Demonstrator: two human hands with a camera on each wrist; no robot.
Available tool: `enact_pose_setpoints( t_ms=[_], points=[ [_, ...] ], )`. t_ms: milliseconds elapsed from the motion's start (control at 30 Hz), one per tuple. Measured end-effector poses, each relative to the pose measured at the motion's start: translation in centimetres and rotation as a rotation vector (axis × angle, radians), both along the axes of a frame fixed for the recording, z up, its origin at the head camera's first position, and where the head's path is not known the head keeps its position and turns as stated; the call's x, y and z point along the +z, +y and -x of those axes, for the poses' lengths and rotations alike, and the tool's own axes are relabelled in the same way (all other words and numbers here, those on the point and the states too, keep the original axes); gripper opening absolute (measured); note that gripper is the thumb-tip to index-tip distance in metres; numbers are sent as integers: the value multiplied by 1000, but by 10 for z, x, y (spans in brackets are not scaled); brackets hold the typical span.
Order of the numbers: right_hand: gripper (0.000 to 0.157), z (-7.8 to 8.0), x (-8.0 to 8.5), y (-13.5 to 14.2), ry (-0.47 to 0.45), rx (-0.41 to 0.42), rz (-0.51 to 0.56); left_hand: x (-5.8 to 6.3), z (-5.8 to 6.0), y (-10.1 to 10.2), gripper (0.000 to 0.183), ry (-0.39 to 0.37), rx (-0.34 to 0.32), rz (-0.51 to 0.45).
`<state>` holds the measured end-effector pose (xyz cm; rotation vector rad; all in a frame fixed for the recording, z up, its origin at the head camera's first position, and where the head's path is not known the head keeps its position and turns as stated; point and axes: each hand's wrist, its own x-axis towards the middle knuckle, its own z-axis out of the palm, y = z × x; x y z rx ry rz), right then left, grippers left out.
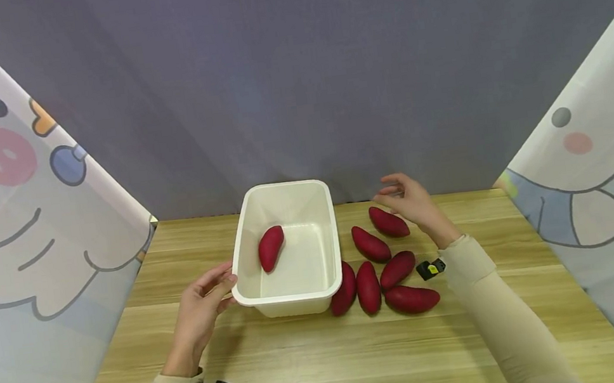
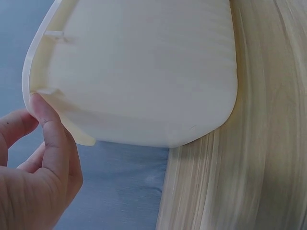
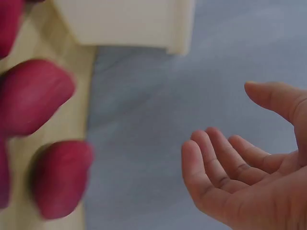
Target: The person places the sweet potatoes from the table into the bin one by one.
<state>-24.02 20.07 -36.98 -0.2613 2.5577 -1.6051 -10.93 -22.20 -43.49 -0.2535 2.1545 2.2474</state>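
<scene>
A white plastic box [image 1: 297, 297] stands on the wooden table with one dark red sweet potato [image 1: 271, 248] inside it, near its left wall. My left hand [image 1: 197, 310] pinches the box's rim at the near left corner; in the left wrist view, thumb and fingers of the left hand [image 2: 50, 163] meet at the rim. Right of the box lie several more red sweet potatoes [image 1: 371, 244]. Above the farthest of these, a sweet potato [image 1: 389, 221], hovers my right hand [image 1: 408, 201]. In the right wrist view the right hand [image 3: 249, 177] is empty, its thumb apart from loosely bent fingers.
A grey cloth backdrop [image 1: 293, 78] rises behind the table's [image 1: 316, 363] far edge. Printed cartoon panels [image 1: 588, 182] flank the table on both sides. One sweet potato [image 1: 344, 289] lies close against the box's right side, partly hidden by it.
</scene>
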Motion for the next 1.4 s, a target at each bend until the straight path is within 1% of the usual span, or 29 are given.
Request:
enact_pose_setpoints(
  t_ms=[133,267,433,500,600,700,867,1200,1400],
  points=[
    [58,3,-25,19,21,-41,32,-1,0,-1,50,5,1,-18],
    [59,10,-54,36,-4,-82,65,-2,1,-1,50,7,-5,-38],
    [62,19,-84,52,-50,-123,53,-3,0,-1,50,9,-11,-43],
    [64,22,-93,56,-83,-124,50,-3,0,-1,50,11,-15,-45],
    [71,25,-102,61,-157,-103,70,-3,0,-1,50,16,-18,-49],
    [76,27,-108,62,-236,-81,101,-4,0,-1,50,21,-18,-51],
    [77,29,-113,62,-291,-66,108,-4,-1,-1,50,19,-16,-46],
    [74,28,-110,60,-343,-52,112,-3,-2,-1,51,14,-13,-46],
    [70,24,-108,61,-334,-45,113,-3,-3,-1,52,12,-16,-47]
  ],
)
